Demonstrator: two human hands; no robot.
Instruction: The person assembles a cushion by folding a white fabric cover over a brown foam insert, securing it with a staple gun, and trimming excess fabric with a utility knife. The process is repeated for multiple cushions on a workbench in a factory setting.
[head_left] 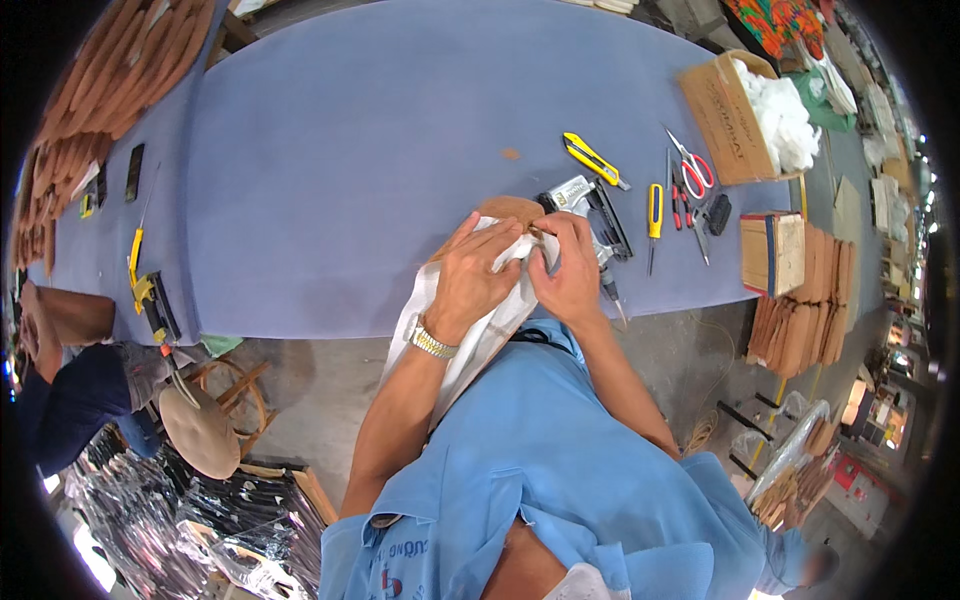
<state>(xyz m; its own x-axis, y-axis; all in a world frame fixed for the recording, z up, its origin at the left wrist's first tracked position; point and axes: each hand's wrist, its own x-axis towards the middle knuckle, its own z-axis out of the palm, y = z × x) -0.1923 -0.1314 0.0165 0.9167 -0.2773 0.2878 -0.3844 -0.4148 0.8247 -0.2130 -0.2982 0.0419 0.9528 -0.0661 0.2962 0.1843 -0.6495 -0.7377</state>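
Observation:
A brown padded piece [513, 208], with white cloth [408, 318] along it, rests at the table's near edge and hangs down toward my lap. My left hand [474, 278], with a metal watch at the wrist, lies over the cloth, its fingers gripping toward the far end. Beside it, my right hand [568, 272] bends its fingers and pinches the brown cover's edge. What lies under the fingertips is partly hidden. Just beyond my right hand, a staple gun [605, 222] lies on the table, its hose fitting near the edge.
To the right lie a yellow cutter [592, 158], a yellow-handled screwdriver [655, 212], red-handled scissors [697, 174] and a black brush [717, 214]. A carton of white stuffing [728, 120] stands behind them. At left, another person's arm [68, 316] is near a second staple gun [153, 308].

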